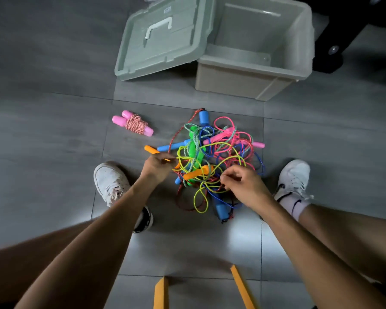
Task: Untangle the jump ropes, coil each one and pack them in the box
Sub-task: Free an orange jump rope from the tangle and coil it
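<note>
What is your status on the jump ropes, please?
Both hands in tangled pile: left hand holds orange handle, right hand pinches yellow cord. One pink rope coiled. Box open.

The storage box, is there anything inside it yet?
The storage box stands open, its lid leaning beside it. The floor and far wall that show inside hold no rope. The near wall hides the near strip of the bottom, so that part cannot be checked.
</note>
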The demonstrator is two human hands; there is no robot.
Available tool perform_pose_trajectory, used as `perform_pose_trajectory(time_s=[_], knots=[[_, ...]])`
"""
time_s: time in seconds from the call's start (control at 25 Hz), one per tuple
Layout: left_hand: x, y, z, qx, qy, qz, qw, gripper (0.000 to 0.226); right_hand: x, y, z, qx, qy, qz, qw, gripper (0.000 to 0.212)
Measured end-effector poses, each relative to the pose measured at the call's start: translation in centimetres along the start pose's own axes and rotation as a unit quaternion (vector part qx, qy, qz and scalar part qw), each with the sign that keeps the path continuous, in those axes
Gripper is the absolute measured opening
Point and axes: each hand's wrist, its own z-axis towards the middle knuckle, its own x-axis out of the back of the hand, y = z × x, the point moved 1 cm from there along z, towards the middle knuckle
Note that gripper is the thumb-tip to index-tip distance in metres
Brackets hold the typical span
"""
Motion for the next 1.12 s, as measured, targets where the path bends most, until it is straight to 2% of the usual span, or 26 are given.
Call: perform_pose_trajectory(time_s=[0.16,0.24,0.36,0.52,0.68,0.76,0.92,1.0,1.12], knots=[[-4.0,-1.7,-1.4,0.014,-0.026,0.113,0.993,0.019,1.1,2.9,-2.7,-0.013,0.01,-0.003,1.0,0.009],[-5.2,-1.8,-2.6,-0.011,0.009,0.166,0.986,0.017,1.7,3.8,-3.4,-0.016,0.014,0.004,1.0,0.012],[-5.4,0.0,-4.5,-0.109,0.072,0.186,0.974,0.008,2.4,4.4,-3.4,-0.018,0.031,0.012,0.999,0.016],[-2.9,4.6,-8.1,-0.239,0.095,0.225,0.94,0.011,2.3,3.4,-3.4,0.005,0.038,0.043,0.998,0.015],[0.6,8.8,-13.7,-0.354,0.084,0.267,0.892,0.016,1.5,0.6,-4.4,0.092,0.071,0.07,0.991,0.006],[2.1,11.4,-16.9,-0.387,0.091,0.283,0.873,0.018,1.6,-1.1,-5.5,0.144,0.063,0.085,0.984,0.014],[5.0,16.4,-23.2,-0.457,0.11,0.2,0.859,0.02,2.2,-4.1,-8.0,0.237,0.01,0.03,0.971,0.044],[6.2,18.2,-25.5,-0.468,0.114,0.157,0.862,0.019,2.6,-5.5,-9.0,0.259,0.0,0.011,0.966,0.044],[7.2,19.4,-27.4,-0.432,0.109,0.078,0.892,0.021,4.1,-7.3,-10.1,0.276,0.004,0.032,0.961,0.033]])
